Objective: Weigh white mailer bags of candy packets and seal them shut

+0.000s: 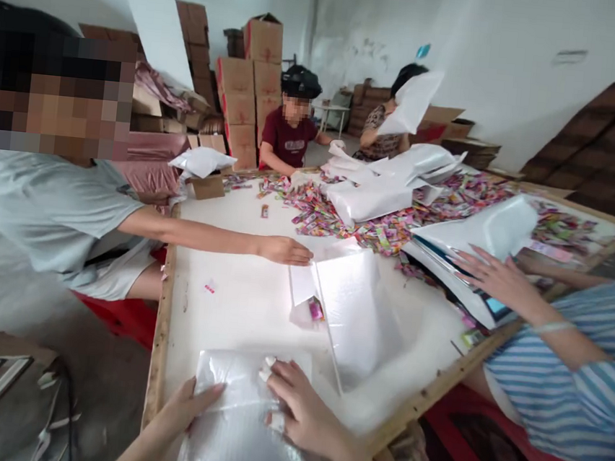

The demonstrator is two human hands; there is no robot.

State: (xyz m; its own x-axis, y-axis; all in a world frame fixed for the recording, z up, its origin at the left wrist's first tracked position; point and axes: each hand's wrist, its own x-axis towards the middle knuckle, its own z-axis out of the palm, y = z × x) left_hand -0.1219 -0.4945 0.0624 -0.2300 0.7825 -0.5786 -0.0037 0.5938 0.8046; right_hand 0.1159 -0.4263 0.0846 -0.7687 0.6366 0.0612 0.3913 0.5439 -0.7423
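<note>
While both hands press flat on a clear plastic bag [240, 391] at the near edge of the white surface [235, 303], the step in hand appears to be smoothing it. Left hand [187, 404] rests open at the bag's edge; right hand [304, 411] lies spread, fingers [285, 377] taped, gripping nothing. Colourful sachets [341, 219] lie well apart — filling would call for a reach forward.

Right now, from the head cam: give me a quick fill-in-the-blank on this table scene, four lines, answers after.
1. Both of the wearer's hands, left hand and right hand, rest on a clear plastic ____.
2. The heap of small wrappers is ____ in colour.
3. The table has a rim of ____.
4. The stacked boxes at the back are made of ____.

Missing words: bag; many-coloured; wood; cardboard
</note>
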